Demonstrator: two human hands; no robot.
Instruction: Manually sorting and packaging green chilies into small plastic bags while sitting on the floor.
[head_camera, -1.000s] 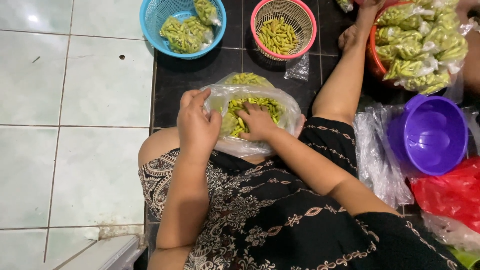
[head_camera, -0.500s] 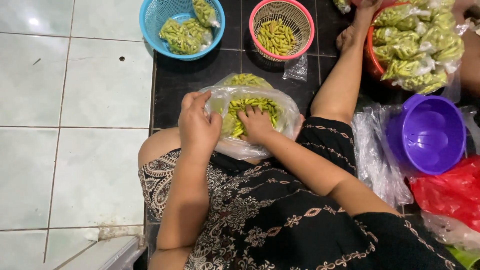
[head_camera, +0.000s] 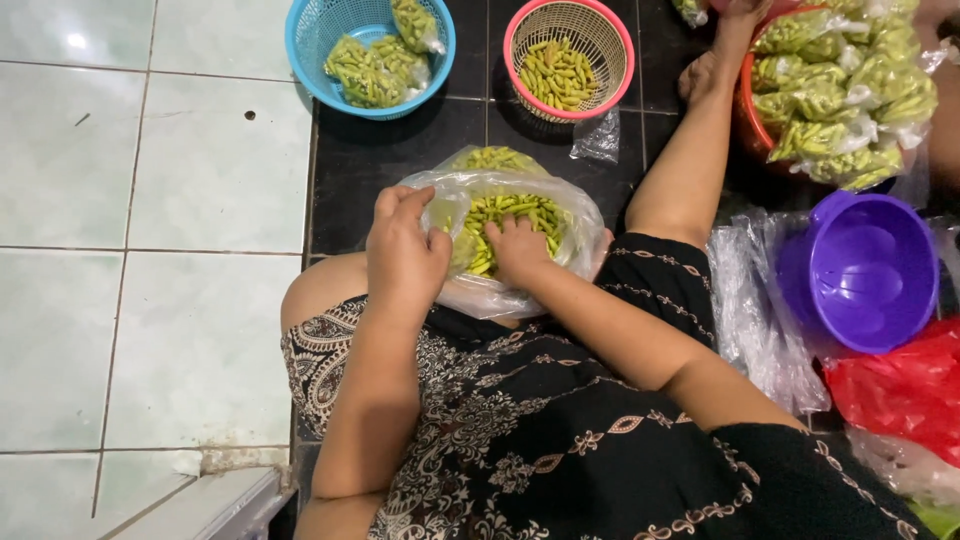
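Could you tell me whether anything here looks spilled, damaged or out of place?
Nothing looks spilled or damaged. The one stray item is a small crumpled plastic bag lying loose on the dark floor below the pink basket. The green chilies stay inside the clear bag.

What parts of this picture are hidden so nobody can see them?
All in the head view:
- Right hand: its fingertips are buried among the green chilies inside the clear bag.
- Left hand: its palm side and fingertips are hidden behind its own back, so its grip on the bag is unclear.
- Orange basket: cut off by the top edge and covered by packed bags.
- Red plastic bag: cut off by the right edge.
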